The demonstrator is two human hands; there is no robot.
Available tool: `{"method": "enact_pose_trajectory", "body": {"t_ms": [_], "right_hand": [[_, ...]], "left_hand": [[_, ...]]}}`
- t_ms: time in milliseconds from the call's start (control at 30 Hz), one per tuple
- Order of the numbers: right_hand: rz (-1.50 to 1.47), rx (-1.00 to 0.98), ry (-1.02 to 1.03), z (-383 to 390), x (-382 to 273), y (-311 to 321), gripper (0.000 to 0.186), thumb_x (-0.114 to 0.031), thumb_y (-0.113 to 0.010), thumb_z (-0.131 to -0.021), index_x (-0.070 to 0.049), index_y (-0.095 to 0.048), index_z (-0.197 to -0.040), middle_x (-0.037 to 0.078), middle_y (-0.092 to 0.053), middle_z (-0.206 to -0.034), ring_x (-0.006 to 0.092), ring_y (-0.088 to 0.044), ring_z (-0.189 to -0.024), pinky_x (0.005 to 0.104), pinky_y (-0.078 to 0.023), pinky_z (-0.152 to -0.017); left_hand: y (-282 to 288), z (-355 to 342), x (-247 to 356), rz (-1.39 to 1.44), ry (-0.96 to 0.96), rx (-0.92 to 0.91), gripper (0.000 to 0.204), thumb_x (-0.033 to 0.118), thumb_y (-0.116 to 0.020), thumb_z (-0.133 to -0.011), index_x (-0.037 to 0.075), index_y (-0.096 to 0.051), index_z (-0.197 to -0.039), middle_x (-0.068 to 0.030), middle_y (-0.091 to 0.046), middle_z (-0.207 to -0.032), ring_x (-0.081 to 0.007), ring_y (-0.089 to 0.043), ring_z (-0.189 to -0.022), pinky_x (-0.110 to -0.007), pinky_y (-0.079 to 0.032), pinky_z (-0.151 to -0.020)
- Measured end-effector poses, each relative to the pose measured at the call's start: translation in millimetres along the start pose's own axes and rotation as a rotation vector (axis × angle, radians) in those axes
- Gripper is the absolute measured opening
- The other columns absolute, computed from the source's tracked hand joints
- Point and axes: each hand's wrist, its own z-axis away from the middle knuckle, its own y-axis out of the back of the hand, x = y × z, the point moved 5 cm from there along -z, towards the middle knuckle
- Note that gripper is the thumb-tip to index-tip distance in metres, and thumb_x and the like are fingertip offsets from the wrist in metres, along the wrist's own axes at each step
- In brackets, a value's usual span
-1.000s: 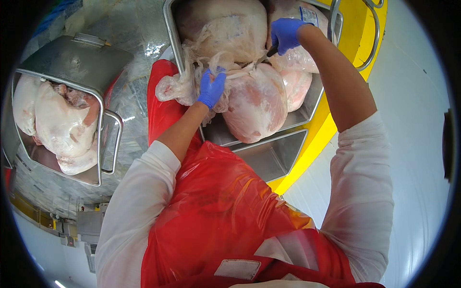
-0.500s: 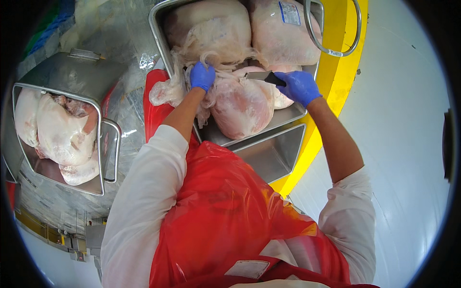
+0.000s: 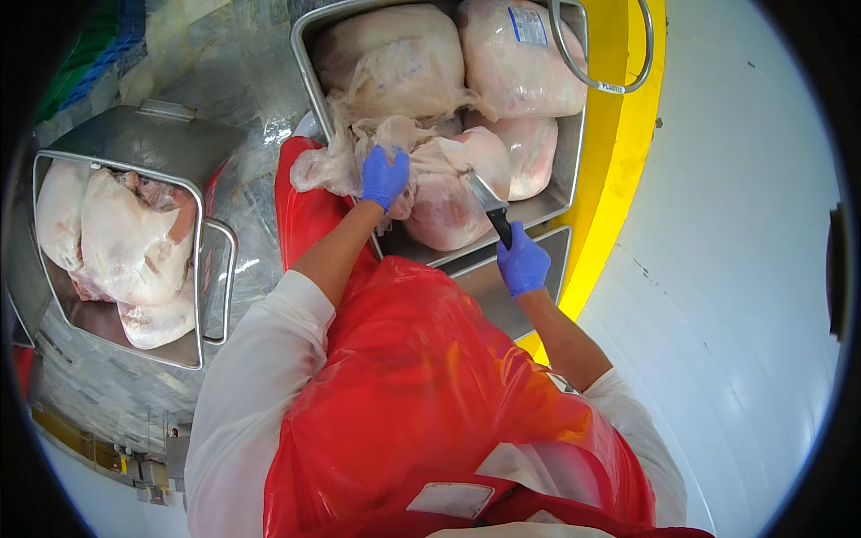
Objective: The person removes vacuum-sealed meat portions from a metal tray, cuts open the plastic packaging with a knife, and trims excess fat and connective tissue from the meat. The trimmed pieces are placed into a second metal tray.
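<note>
Blue gloves at work: unwrapping a bagged cut of meat at the steel tray

Blue-gloved left hand (image 3: 384, 177) is clenched on a bunch of loose clear plastic wrap (image 3: 350, 152), pulling it off the pale meat cut (image 3: 448, 193) lying at the near edge of the steel tray (image 3: 309, 63). The right hand (image 3: 523, 262) is closed round a black-handled knife (image 3: 491, 208), blade tip resting on the same cut. By the look of it this is the slit-and-peel step; the next move calls for a shallow, careful draw of the blade through the film, away from the left fingers. Other wrapped cuts (image 3: 516, 58) fill the tray behind. A second metal bin (image 3: 134, 143) at left holds bare meat. The red apron (image 3: 404, 386) hides the tray's front edge; the blade's edge and where the wrap is cut are hard to make out.
</note>
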Motion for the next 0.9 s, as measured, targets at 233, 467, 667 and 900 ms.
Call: {"method": "enact_pose_trajectory", "body": {"t_ms": [233, 467, 667, 900], "right_hand": [[-0.119, 0.041, -0.143, 31, 19, -40, 0.023, -0.026, -0.064, -0.087, -0.015, -0.054, -0.105, 0.018, -0.069, -0.079, 0.0425, -0.067, -0.073, 0.0546, -0.05, -0.063], [-0.385, 0.148, -0.144, 40, 7, -42, 0.019, -0.022, -0.06, -0.088, -0.013, -0.052, -0.103, 0.021, -0.067, -0.081, 0.0453, -0.065, -0.077, 0.0557, -0.048, -0.065], [-0.382, 0.193, -0.023, 39, 12, -43, 0.019, -0.017, -0.056, -0.088, -0.009, -0.053, -0.105, 0.021, -0.067, -0.08, 0.0448, -0.065, -0.074, 0.0555, -0.049, -0.063], [-0.14, 0.151, 0.183, 45, 22, 47, 0.019, -0.011, -0.052, -0.089, -0.006, -0.056, -0.107, 0.02, -0.068, -0.078, 0.0419, -0.067, -0.071, 0.0536, -0.051, -0.061]], "left_hand": [[4, 25, 11, 0.002, 0.038, -0.127, 0.041, 0.029, -0.064, -0.085, -0.005, -0.063, -0.109, -0.0277, -0.068, -0.106, -0.0416, -0.066, -0.1, -0.046, -0.051, -0.087], [25, 19, 6, -0.046, -0.203, -0.111, 0.059, 0.033, -0.072, -0.083, -0.003, -0.055, -0.125, -0.0263, -0.062, -0.12, -0.0411, -0.06, -0.11, -0.047, -0.047, -0.095], [22, 65, 136, -0.477, -0.845, 0.016, 0.072, 0.039, -0.076, -0.081, 0.0, -0.048, -0.135, -0.0236, -0.058, -0.126, -0.0395, -0.056, -0.117, -0.047, -0.042, -0.104], [-2, 67, 96, -0.425, -0.659, -0.28, 0.038, 0.034, -0.065, -0.09, 0.005, -0.059, -0.113, -0.025, -0.065, -0.098, -0.0416, -0.065, -0.092, -0.053, -0.05, -0.079]]}}
